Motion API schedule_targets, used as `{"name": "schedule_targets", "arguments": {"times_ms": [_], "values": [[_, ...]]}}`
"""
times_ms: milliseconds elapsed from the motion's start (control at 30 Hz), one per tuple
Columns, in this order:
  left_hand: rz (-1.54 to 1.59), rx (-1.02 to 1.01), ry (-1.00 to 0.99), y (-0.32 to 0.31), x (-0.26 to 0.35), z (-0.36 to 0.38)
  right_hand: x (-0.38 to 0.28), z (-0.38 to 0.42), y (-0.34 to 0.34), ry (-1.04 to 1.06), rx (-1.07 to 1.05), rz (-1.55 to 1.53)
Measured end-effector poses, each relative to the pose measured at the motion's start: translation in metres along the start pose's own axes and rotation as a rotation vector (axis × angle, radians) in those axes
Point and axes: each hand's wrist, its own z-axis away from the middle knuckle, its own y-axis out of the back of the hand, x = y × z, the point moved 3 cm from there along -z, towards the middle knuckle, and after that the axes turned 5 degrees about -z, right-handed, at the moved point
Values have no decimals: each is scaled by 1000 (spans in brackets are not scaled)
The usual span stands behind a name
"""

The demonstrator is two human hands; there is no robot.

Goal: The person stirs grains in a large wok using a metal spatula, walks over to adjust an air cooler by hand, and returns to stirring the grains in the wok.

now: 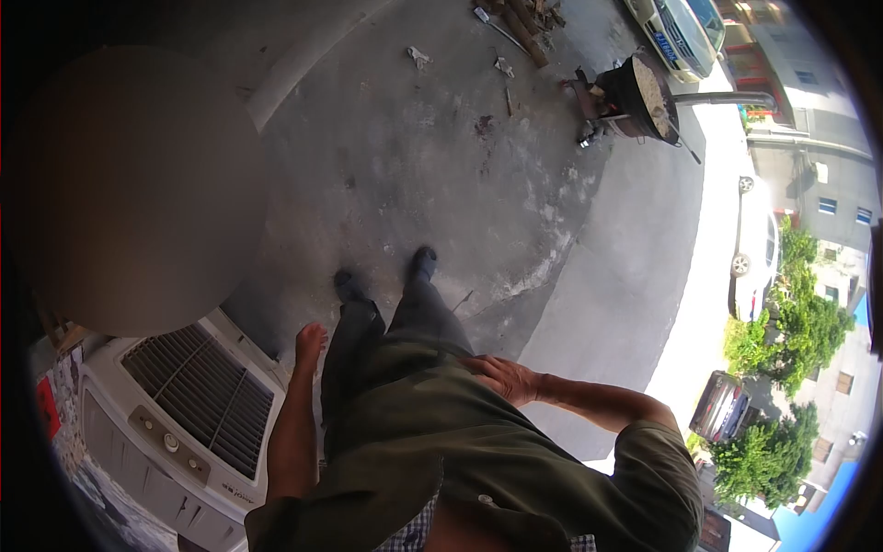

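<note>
My left hand (312,344) hangs beside my left thigh, its fingers loosely bent and slightly apart, with nothing seen in it. The nearest thing to it is a pale air cooler (171,443) with a dark grille and knobs. At my waist, my right hand (510,379) bends inward against the dark green shirt (414,405). Its fingers are closed on the cloth near the hem, and the fingertips are partly hidden. Both feet, in dark shoes (424,261), stand on the grey concrete floor (395,166).
A large wok (644,99) with pale contents sits on a stove with a metal flue pipe (727,98). Firewood (526,32) and scraps lie near it. Parked cars (682,41), trees (796,322) and buildings stand beyond. A blurred patch covers the upper left.
</note>
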Motion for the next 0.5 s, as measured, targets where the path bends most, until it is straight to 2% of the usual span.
{"name": "schedule_targets", "arguments": {"times_ms": [100, 133, 233, 333, 500], "values": [[-10, 43, 19, -25, 2, 6, -4, 8, 0, -15, -53, -138], [103, 62, 51, -35, -5, 10, -7, 8, 3, -16, -81, -179], [-36, 141, 36, -57, -35, 2, 0, 16, -7, -109, -232, -251], [156, 90, 175, -72, -82, -7, 9, 23, -14, -194, -397, -264], [343, 25, 470, -77, -187, -6, 28, 35, -35, -254, -554, -356]]}}
